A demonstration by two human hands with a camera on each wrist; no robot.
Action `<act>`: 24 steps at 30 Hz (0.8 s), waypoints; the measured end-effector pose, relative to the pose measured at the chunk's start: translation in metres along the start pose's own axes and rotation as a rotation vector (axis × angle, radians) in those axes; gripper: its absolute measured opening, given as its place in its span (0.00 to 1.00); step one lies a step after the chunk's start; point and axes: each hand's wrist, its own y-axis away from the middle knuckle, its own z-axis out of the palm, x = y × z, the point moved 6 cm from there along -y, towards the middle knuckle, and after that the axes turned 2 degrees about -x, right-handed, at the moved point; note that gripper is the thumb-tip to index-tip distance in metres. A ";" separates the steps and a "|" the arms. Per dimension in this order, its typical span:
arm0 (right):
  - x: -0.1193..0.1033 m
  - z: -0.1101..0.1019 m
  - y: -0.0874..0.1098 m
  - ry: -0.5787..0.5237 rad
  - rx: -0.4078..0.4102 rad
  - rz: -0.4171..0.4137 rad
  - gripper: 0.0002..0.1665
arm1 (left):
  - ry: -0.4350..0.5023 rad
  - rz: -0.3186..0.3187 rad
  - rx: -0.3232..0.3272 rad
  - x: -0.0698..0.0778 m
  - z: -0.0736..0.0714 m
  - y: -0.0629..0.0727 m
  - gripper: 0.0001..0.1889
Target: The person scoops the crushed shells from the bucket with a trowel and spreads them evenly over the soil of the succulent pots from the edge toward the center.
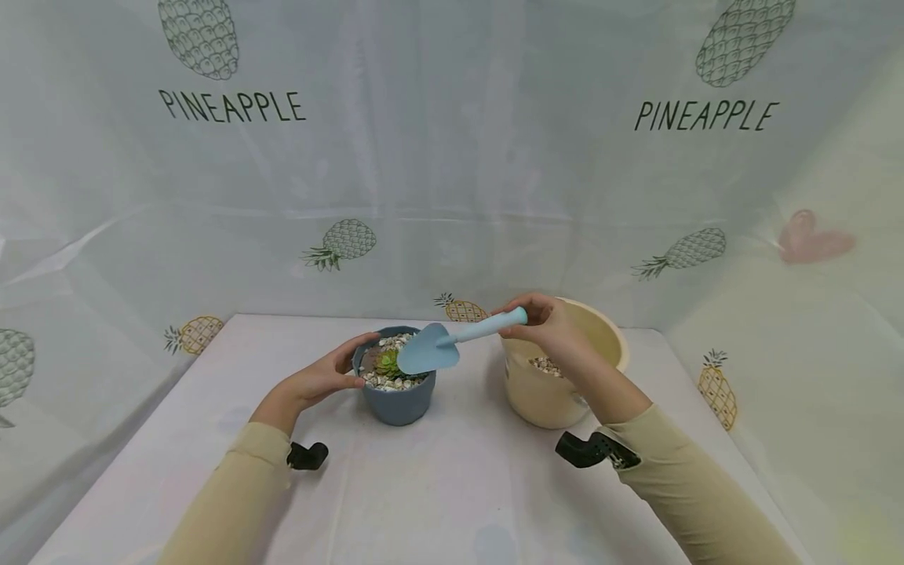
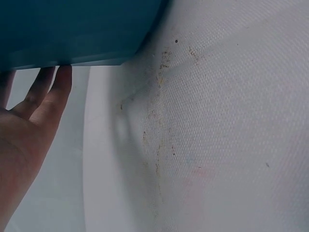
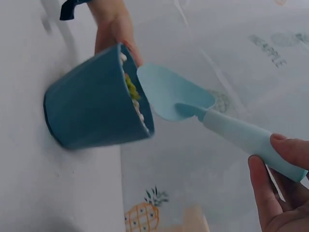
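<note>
A blue-grey flowerpot stands on the table, filled with pale pebbles around a green succulent. My left hand grips its left side, thumb at the near rim and fingers toward the far rim. In my right hand is a light blue trowel, pinched near the end of its handle. Its blade hangs over the pot's right rim, partly hiding the pebbles. The right wrist view shows the trowel's blade at the mouth of the pot. Only the pot's lower wall and some fingers appear in the left wrist view.
Under my right forearm stands a larger cream bucket, with pebbles inside. The white tabletop carries a few dark specks near the pot. A pineapple-print sheet hangs behind and at both sides.
</note>
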 end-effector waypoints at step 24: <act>0.026 -0.140 0.064 -0.180 0.329 -0.142 0.14 | 0.014 -0.005 -0.003 -0.005 -0.003 0.000 0.46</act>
